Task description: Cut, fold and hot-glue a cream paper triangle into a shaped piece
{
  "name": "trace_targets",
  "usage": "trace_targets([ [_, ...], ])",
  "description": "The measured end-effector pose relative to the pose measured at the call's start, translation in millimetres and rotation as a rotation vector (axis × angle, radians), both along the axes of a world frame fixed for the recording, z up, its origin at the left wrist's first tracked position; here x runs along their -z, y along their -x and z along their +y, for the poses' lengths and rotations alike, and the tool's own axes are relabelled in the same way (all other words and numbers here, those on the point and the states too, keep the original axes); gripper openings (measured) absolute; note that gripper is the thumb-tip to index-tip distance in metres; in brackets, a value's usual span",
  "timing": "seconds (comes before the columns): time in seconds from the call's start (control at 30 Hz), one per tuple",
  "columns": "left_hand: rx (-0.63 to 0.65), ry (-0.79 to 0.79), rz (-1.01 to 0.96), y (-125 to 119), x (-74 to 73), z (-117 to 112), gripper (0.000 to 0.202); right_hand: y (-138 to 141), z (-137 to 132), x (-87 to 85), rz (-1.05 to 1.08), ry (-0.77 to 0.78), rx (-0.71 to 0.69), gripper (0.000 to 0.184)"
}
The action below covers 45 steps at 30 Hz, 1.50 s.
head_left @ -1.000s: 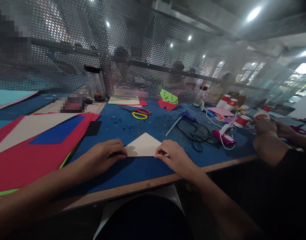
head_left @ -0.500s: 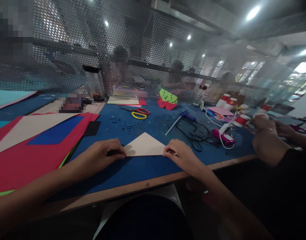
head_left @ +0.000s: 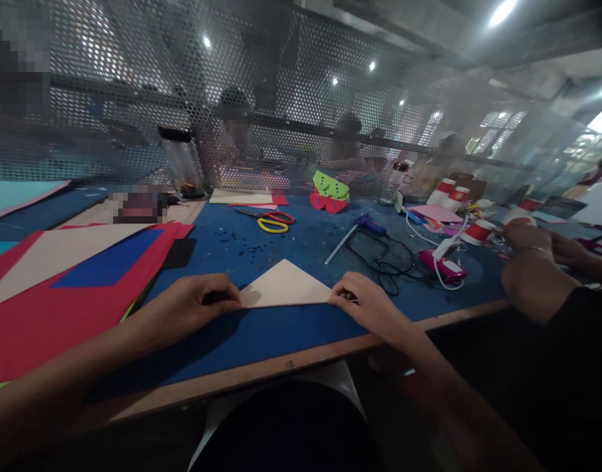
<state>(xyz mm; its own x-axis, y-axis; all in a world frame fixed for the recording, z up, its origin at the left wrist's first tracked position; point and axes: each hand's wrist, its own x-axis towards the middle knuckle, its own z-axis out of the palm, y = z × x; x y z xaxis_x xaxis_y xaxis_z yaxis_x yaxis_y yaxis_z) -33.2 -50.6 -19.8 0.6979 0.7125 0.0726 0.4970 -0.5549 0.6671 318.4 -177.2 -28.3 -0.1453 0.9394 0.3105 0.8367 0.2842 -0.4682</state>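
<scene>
A cream sheet of paper, folded into a triangle, lies on the blue tabletop with its point away from me and its long straight edge toward me. My left hand pinches the triangle's left corner between thumb and fingers. At the right corner, my right hand grips the paper with curled fingers. Both corners are hidden under the fingertips. Beyond the paper lie scissors with one red and one yellow handle loop. To the right of them rests a blue glue gun with a clear glue stick in it.
Red, cream and blue sheets cover the left side, beside a black card. Green and red paper cutouts stand near the mesh screen. A glass jar, a pink power strip and paper cups are around. A co-worker's hands work at right.
My hands have moved slightly apart along the paper's near edge, toward its corners, so a little more of that edge shows. The paper stays in nearly the same place.
</scene>
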Motion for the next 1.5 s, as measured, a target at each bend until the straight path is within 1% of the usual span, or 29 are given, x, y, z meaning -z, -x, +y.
trace_targets([
  [0.17,-0.061,0.025,0.058,0.0,-0.8,0.4,0.037,-0.6,2.7,0.8,-0.006,0.021,0.043,0.013],
  [0.27,-0.104,0.007,0.091,0.4,-1.2,1.1,0.038,-0.3,3.3,0.8,0.006,0.032,0.058,0.014],
  [0.43,-0.126,0.001,0.121,0.2,-2.2,2.8,0.04,1.8,3.0,-0.5,-0.005,0.04,0.089,0.017],
  [0.6,-0.154,0.033,0.16,0.7,-4.1,3.0,0.035,1.6,2.4,-0.5,-0.015,0.031,0.109,0.019],
  [0.73,-0.144,0.067,0.173,1.2,-5.4,1.6,0.033,2.2,1.0,-2.4,-0.021,0.046,0.098,0.021],
  [0.87,-0.135,0.057,0.149,2.8,-0.9,1.7,0.03,3.3,-0.8,-3.9,-0.007,0.061,0.111,0.021],
  [1.0,-0.129,0.065,0.131,5.9,3.8,1.7,0.032,1.6,-0.5,-0.8,-0.011,0.067,0.103,0.021],
  [1.17,-0.121,0.089,0.119,6.9,3.9,0.7,0.031,-1.8,0.9,2.7,-0.02,0.051,0.089,0.023],
  [1.37,-0.113,0.054,0.136,7.3,4.3,2.0,0.033,-3.3,0.7,3.3,-0.043,0.044,0.067,0.025],
  [1.5,-0.098,0.014,0.138,7.3,2.7,2.6,0.031,-2.5,0.5,3.2,-0.035,0.049,0.071,0.022],
])
